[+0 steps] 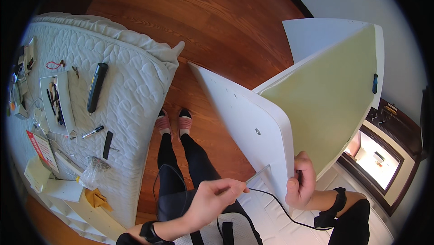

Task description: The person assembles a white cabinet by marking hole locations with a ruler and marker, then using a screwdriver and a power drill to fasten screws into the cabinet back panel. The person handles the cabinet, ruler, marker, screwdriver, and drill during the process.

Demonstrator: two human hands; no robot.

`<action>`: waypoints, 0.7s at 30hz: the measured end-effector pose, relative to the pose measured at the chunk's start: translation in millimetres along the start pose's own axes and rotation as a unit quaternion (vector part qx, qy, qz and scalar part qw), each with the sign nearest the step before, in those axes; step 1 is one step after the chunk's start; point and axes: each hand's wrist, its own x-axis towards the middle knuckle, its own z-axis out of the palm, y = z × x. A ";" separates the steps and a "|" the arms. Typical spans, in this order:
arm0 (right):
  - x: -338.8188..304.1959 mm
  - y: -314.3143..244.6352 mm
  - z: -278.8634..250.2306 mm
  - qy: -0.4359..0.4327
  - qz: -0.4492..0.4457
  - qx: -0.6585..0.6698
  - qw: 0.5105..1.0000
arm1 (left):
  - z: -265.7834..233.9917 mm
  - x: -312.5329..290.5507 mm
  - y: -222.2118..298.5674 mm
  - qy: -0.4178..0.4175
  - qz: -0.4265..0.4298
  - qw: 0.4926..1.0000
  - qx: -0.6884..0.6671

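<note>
My left hand (220,199) is closed in a pinch on a thin silver hex key (258,173). The key's far end meets the face of a white side panel (253,114) near its lower end; the hole or screw there is too small to make out. My right hand (303,182) grips the panel's rounded edge, thumb on the near face and fingers curled behind it. This panel joins a furniture piece with a pale green back board (325,95) and another white panel (334,37) at the far side. A round metal fitting (258,131) shows in the near panel.
A dark-handled screwdriver (375,83) lies along the furniture's right edge. At left, a quilted mattress (131,82) holds a black tool case (97,87), a white tray (68,109) of tools, a marker (93,132) and a plastic bag (92,172). A black cable (289,218) runs between my wrists.
</note>
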 end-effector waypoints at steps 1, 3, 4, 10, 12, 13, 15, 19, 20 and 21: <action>1.7 -0.4 -2.1 0.000 0.006 -0.002 1.000 | -1.2 0.3 6.4 -0.048 -0.154 0.974 -0.157; 3.3 -0.9 -4.0 -0.011 -0.005 -0.021 1.000 | -5.6 -0.3 15.6 -0.081 -0.220 0.954 -0.189; 3.2 -0.7 -3.6 -0.014 -0.011 -0.030 0.999 | -5.9 -1.8 16.7 -0.078 -0.210 0.958 -0.178; -6.5 7.7 12.8 -0.003 -0.001 0.013 1.000 | -15.0 0.3 -4.8 0.130 0.453 0.748 0.467; -9.2 14.6 17.5 0.003 0.005 0.053 0.999 | -20.6 12.8 -11.2 0.137 0.451 0.754 0.457; -10.6 18.8 20.8 0.009 0.013 0.063 0.998 | -20.9 16.0 -12.6 0.144 0.419 0.770 0.460; -14.2 24.0 22.3 -0.043 0.059 0.100 0.992 | -21.1 14.9 -14.1 0.092 0.321 0.921 0.200; -37.5 33.4 33.6 0.022 0.049 0.046 0.997 | -29.7 8.1 -23.9 0.010 0.027 0.998 -0.057; -47.5 36.5 37.6 0.064 0.038 0.012 0.997 | -33.6 8.8 -29.5 0.012 0.032 0.998 -0.048; -59.1 40.0 40.7 0.107 0.031 -0.023 0.994 | -36.9 9.3 -35.9 0.015 0.038 0.998 -0.038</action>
